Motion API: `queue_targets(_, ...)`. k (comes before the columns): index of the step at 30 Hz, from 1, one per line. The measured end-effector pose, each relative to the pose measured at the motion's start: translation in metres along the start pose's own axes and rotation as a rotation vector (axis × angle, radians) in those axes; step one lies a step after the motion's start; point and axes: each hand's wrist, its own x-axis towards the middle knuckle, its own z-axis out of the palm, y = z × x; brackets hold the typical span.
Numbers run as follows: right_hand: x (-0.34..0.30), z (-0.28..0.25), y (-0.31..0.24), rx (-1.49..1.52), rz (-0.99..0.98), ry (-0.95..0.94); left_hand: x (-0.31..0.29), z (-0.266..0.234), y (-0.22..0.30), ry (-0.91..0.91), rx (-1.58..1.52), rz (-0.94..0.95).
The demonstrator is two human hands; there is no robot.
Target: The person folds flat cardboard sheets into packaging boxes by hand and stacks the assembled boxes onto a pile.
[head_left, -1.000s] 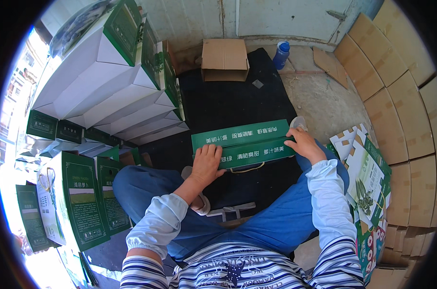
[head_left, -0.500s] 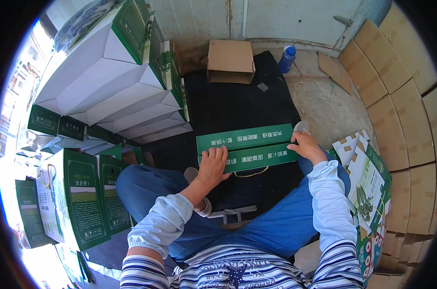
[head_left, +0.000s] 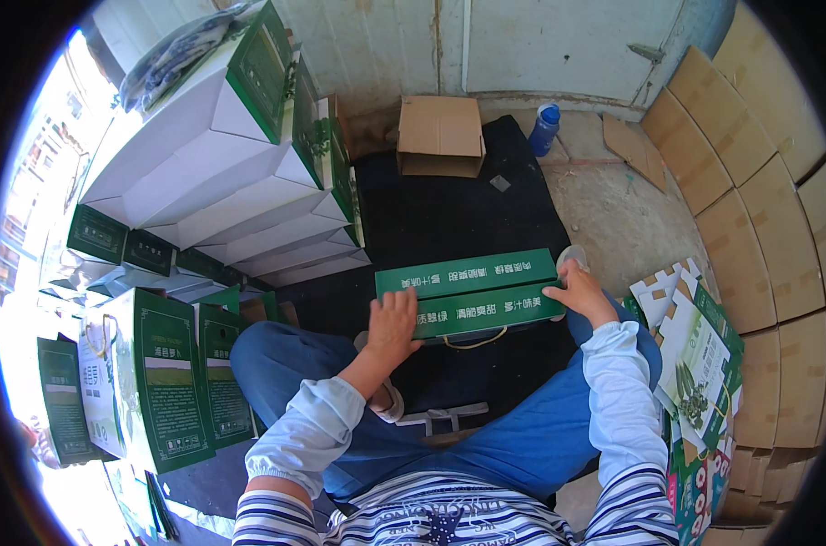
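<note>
A green carton (head_left: 486,308) with white lettering stands between my knees, its top formed by two long green panels with a dark seam between them. A cord handle (head_left: 475,342) hangs from its near side. At the carton's left end, my left hand (head_left: 394,326) has its fingers curled over the near panel, thumb toward the near side. My right hand (head_left: 580,293) grips the right end, thumb on the near panel and fingers around the edge. What is inside the carton is hidden.
Green and white cartons (head_left: 172,382) stand on my left, below a tall stack of white-bottomed cartons (head_left: 249,118). An open brown box (head_left: 440,132) and a blue bottle (head_left: 545,129) are ahead. Flattened printed cartons (head_left: 695,355) lie on my right, beside stacked brown boxes (head_left: 740,227).
My left hand has slid left to the carton's left end. My right hand stays at the right end, with its fingers slightly shifted. The head view has tilted slightly.
</note>
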Motion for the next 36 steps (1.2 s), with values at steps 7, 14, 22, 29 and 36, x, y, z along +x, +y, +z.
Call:
queue_targets(7, 0.001, 0.003, 0.02, 0.367, 0.189, -0.343, -0.013, 0.022, -0.043, -0.621, -0.292, -0.448)
queue_targets(14, 0.001, 0.012, 0.001, 0.405, -0.008, -0.35, -0.021, 0.093, -0.057, -0.429, -0.99, -0.378)
queue_targets(22, 0.012, 0.008, 0.025, 0.217, 0.25, -0.267, -0.002, 0.067, -0.05, -0.338, -1.365, -0.504)
queue_targets(29, 0.016, 0.011, 0.027, 0.471, 0.242, -0.364, 0.004, 0.11, -0.045, -0.17, -1.458, -0.567)
queue_targets(36, -0.005, 0.053, 0.046, 0.513, 0.183, -0.451, 0.015, 0.11, -0.034, -0.184, -1.433, -0.583)
